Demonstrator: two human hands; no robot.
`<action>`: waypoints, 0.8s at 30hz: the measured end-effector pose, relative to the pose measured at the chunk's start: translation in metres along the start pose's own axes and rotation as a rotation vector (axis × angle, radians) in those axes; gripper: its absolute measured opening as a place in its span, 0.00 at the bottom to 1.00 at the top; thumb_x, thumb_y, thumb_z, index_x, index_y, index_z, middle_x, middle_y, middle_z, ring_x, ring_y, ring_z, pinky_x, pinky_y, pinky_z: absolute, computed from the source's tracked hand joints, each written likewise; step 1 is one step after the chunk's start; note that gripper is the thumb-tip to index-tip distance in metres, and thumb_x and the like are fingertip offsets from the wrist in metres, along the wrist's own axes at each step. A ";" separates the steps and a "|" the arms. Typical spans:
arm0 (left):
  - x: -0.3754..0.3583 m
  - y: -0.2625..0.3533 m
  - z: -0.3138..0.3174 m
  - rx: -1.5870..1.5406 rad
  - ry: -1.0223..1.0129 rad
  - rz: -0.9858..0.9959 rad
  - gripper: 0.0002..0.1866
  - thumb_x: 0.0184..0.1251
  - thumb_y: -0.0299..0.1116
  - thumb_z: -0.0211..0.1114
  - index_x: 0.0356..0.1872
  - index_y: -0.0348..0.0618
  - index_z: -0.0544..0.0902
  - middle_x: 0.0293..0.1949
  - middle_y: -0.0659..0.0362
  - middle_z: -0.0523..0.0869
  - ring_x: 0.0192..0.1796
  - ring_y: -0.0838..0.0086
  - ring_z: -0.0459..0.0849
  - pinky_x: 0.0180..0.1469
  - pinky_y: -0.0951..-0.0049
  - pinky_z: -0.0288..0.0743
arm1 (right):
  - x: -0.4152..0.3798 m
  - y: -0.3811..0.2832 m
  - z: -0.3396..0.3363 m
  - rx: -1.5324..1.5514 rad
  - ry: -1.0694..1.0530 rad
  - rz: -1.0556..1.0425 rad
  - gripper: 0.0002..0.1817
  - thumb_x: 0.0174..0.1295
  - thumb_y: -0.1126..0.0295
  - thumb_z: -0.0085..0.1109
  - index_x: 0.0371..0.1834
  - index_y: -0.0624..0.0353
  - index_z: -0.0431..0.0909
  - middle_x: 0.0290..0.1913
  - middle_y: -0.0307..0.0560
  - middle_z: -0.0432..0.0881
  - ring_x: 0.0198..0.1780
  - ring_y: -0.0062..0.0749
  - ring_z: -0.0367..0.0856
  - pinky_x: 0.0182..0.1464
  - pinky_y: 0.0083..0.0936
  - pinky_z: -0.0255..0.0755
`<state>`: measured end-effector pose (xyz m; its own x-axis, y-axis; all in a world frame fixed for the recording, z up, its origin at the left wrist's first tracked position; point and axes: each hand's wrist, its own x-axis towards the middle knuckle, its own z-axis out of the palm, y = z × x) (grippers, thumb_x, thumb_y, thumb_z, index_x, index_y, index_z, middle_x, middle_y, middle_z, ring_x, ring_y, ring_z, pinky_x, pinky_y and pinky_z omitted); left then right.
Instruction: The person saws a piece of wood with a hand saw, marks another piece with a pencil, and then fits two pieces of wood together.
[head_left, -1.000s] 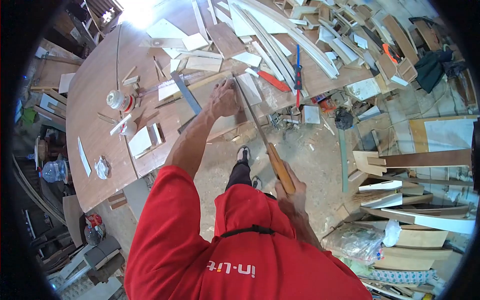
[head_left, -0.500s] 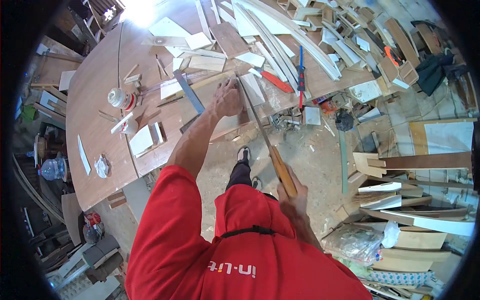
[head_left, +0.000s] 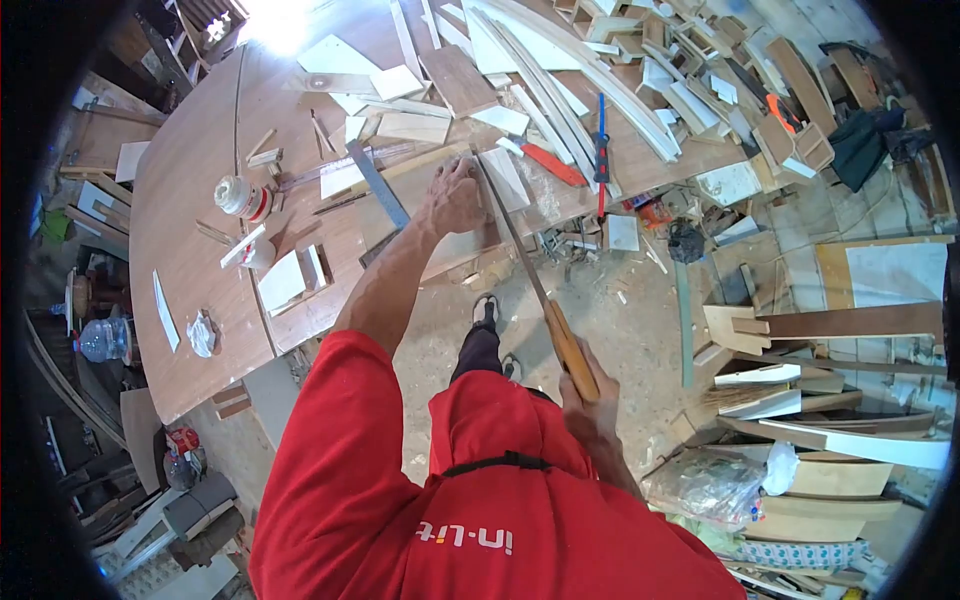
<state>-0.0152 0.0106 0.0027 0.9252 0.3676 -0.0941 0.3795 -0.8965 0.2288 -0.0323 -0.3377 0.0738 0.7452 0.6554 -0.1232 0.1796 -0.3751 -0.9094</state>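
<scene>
Item one, hand saw (head_left: 521, 248): long, narrow blade, its far end at the wood beneath the left hand, its wooden handle (head_left: 573, 355) angled back toward the body, over open floor. Change noted from my remote view: the handle now sits a little nearer the body than in the previous frames, while the left hand has hardly shifted; I read this as part of a pulling stroke, with the wood kept steady and the cut, in my judgement, unfinished. Item two, right hand (head_left: 594, 400): closed around the rear of the handle. Item three, left hand (head_left: 455, 202): laid over the wood just beside the blade, on its left, fingers bent and pointing away from the body; whether they pinch an edge or only press, I cannot tell. Cut line: hidden from me. Item four, metal square (head_left: 378, 185): lying left of that hand, apart from the saw. Item five, pale offcut (head_left: 505, 180): just right of the blade. Item six, red-handled tool (head_left: 553, 163): farther right. Item seven, jar (head_left: 243, 198): well to the left, on the worktable (head_left: 185, 235).
</scene>
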 end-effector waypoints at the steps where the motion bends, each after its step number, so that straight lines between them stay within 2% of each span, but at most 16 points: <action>1: 0.002 -0.002 -0.001 -0.006 0.004 -0.004 0.28 0.45 0.51 0.72 0.36 0.31 0.86 0.60 0.45 0.70 0.65 0.56 0.66 0.68 0.60 0.60 | -0.001 0.002 -0.003 -0.004 -0.009 0.037 0.30 0.55 0.78 0.52 0.66 0.60 0.69 0.36 0.59 0.82 0.30 0.28 0.81 0.36 0.22 0.74; 3: -0.001 0.000 0.005 -0.057 0.034 0.002 0.28 0.45 0.50 0.72 0.36 0.30 0.86 0.60 0.45 0.70 0.65 0.55 0.66 0.68 0.61 0.60 | -0.003 0.003 -0.005 -0.016 -0.023 0.091 0.30 0.55 0.78 0.52 0.66 0.60 0.69 0.37 0.60 0.82 0.30 0.28 0.81 0.36 0.22 0.74; 5: -0.003 0.002 0.008 -0.028 0.008 0.000 0.28 0.45 0.50 0.72 0.36 0.30 0.86 0.60 0.45 0.70 0.65 0.54 0.66 0.68 0.61 0.60 | 0.013 -0.002 0.003 0.007 -0.016 0.041 0.29 0.55 0.79 0.51 0.66 0.61 0.68 0.36 0.59 0.81 0.31 0.24 0.80 0.37 0.20 0.73; 9: 0.001 0.000 0.000 -0.042 -0.048 -0.028 0.30 0.45 0.50 0.73 0.39 0.29 0.85 0.60 0.45 0.70 0.66 0.54 0.65 0.68 0.61 0.60 | -0.006 -0.004 -0.004 0.016 -0.007 0.012 0.30 0.55 0.81 0.51 0.66 0.60 0.69 0.35 0.57 0.80 0.31 0.21 0.78 0.37 0.19 0.73; 11: 0.002 0.004 -0.003 -0.016 -0.063 -0.027 0.30 0.46 0.51 0.73 0.39 0.29 0.85 0.60 0.45 0.70 0.66 0.54 0.65 0.68 0.61 0.60 | 0.010 -0.010 0.000 -0.031 -0.052 0.129 0.27 0.57 0.78 0.51 0.64 0.63 0.69 0.37 0.47 0.82 0.32 0.19 0.76 0.36 0.19 0.72; 12: 0.001 0.005 -0.006 0.024 -0.081 -0.024 0.30 0.46 0.51 0.72 0.39 0.29 0.86 0.61 0.45 0.70 0.66 0.54 0.65 0.67 0.61 0.61 | 0.004 -0.010 -0.002 -0.024 -0.048 0.132 0.27 0.57 0.78 0.51 0.64 0.63 0.69 0.37 0.47 0.82 0.32 0.19 0.76 0.36 0.19 0.72; 14: 0.004 0.000 -0.003 0.021 -0.035 -0.008 0.30 0.46 0.51 0.72 0.38 0.29 0.86 0.60 0.45 0.70 0.66 0.54 0.65 0.67 0.60 0.61 | -0.001 -0.007 -0.005 -0.035 -0.052 0.120 0.31 0.54 0.82 0.50 0.65 0.59 0.69 0.37 0.56 0.81 0.31 0.21 0.77 0.37 0.19 0.73; 18: 0.001 0.000 0.004 -0.037 -0.007 -0.013 0.30 0.46 0.52 0.72 0.37 0.30 0.86 0.60 0.45 0.70 0.65 0.53 0.65 0.67 0.58 0.61 | -0.003 -0.007 -0.008 -0.032 -0.024 0.096 0.31 0.54 0.82 0.50 0.66 0.60 0.69 0.36 0.55 0.81 0.30 0.21 0.76 0.36 0.20 0.73; 20: 0.001 0.000 0.005 -0.014 -0.032 -0.009 0.30 0.46 0.52 0.72 0.36 0.29 0.86 0.60 0.45 0.70 0.65 0.53 0.66 0.67 0.57 0.61 | 0.010 -0.007 0.001 -0.001 -0.042 0.152 0.27 0.58 0.77 0.51 0.65 0.66 0.68 0.42 0.54 0.83 0.39 0.23 0.81 0.42 0.20 0.74; 21: 0.004 -0.002 0.003 0.004 -0.051 -0.010 0.30 0.46 0.52 0.72 0.36 0.29 0.86 0.59 0.45 0.70 0.65 0.53 0.66 0.67 0.57 0.61 | 0.008 -0.001 0.003 0.006 -0.039 0.143 0.27 0.58 0.77 0.51 0.65 0.66 0.68 0.42 0.54 0.83 0.39 0.23 0.81 0.42 0.20 0.74; 23: 0.002 -0.001 0.001 -0.003 -0.021 -0.017 0.29 0.46 0.52 0.72 0.36 0.29 0.86 0.59 0.45 0.70 0.65 0.53 0.66 0.66 0.57 0.62 | -0.011 0.013 -0.001 0.047 0.033 -0.005 0.28 0.58 0.76 0.51 0.65 0.68 0.68 0.45 0.57 0.83 0.43 0.25 0.82 0.46 0.20 0.74; 24: -0.001 0.001 0.002 -0.006 0.006 -0.016 0.29 0.46 0.52 0.71 0.35 0.29 0.86 0.58 0.45 0.71 0.65 0.54 0.66 0.66 0.57 0.62 | -0.006 0.007 -0.001 0.042 0.027 0.001 0.28 0.58 0.76 0.51 0.65 0.68 0.68 0.45 0.57 0.83 0.43 0.25 0.82 0.46 0.20 0.74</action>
<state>-0.0155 0.0089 0.0011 0.9189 0.3835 -0.0925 0.3944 -0.8889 0.2331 -0.0349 -0.3447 0.0682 0.7627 0.6368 -0.1133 0.1527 -0.3475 -0.9252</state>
